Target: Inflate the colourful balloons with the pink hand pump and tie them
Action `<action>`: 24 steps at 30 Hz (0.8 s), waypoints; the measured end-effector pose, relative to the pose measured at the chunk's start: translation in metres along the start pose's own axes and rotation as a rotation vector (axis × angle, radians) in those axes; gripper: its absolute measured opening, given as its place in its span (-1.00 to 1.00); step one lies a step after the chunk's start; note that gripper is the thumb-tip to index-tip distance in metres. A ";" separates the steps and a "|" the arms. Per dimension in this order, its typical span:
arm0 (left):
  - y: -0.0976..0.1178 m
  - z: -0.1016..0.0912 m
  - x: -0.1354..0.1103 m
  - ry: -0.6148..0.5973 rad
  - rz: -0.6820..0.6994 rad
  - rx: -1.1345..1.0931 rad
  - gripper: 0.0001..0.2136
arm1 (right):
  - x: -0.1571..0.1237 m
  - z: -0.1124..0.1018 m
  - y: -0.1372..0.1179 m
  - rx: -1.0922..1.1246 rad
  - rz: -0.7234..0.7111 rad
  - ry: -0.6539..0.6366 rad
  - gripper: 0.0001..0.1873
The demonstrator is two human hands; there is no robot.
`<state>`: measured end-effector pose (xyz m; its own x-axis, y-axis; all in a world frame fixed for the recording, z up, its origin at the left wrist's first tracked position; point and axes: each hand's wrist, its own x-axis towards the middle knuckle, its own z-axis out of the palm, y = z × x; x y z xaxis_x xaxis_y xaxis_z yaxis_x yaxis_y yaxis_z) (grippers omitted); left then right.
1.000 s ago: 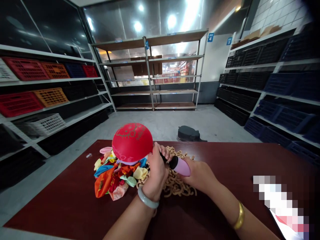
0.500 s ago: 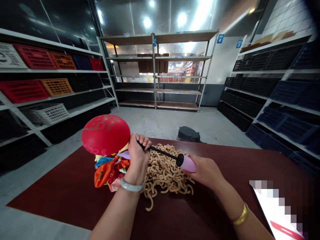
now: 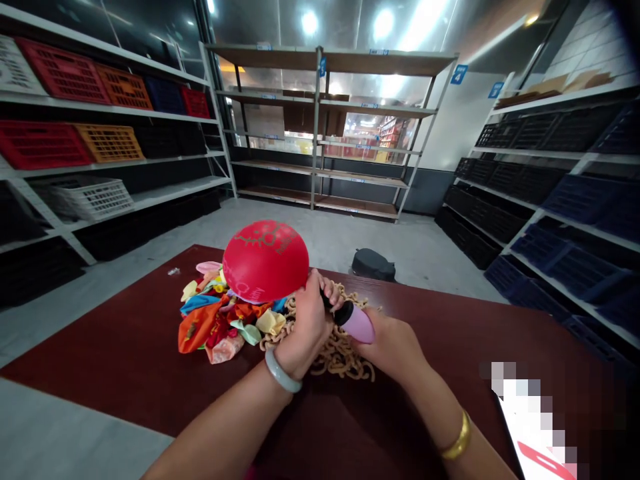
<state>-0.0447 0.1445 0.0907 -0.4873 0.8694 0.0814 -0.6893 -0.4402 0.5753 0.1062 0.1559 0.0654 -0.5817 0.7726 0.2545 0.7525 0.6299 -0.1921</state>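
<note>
A half-inflated red balloon (image 3: 265, 261) with gold print sits at the tip of a hand pump. My left hand (image 3: 307, 325) is closed around the balloon's neck and the pump's black nozzle end. My right hand (image 3: 390, 343) grips the pink pump barrel (image 3: 359, 323), which is pushed in close to the left hand. Under both hands lies a heap of tan, uninflated long balloons (image 3: 340, 350). A pile of flat coloured balloons (image 3: 215, 320) lies just left of it on the dark red table (image 3: 125, 360).
A white paper with red marks (image 3: 535, 433) lies at the table's right front. A dark bag (image 3: 374, 265) sits on the floor beyond the table. Shelving with red, orange, white and dark crates lines both sides and the back.
The pump, drawn out half a second ago, is pushed in again, my hands close together. The balloon has moved back right and looks a little fuller.
</note>
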 end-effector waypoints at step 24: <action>-0.019 -0.002 -0.006 0.016 -0.010 -0.018 -0.67 | 0.001 0.013 0.012 -0.078 -0.026 0.021 -0.47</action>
<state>-0.0301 0.1471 0.0777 -0.4891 0.8700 0.0628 -0.7037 -0.4361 0.5610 0.1113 0.1652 0.0513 -0.5956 0.7533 0.2789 0.7593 0.6412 -0.1105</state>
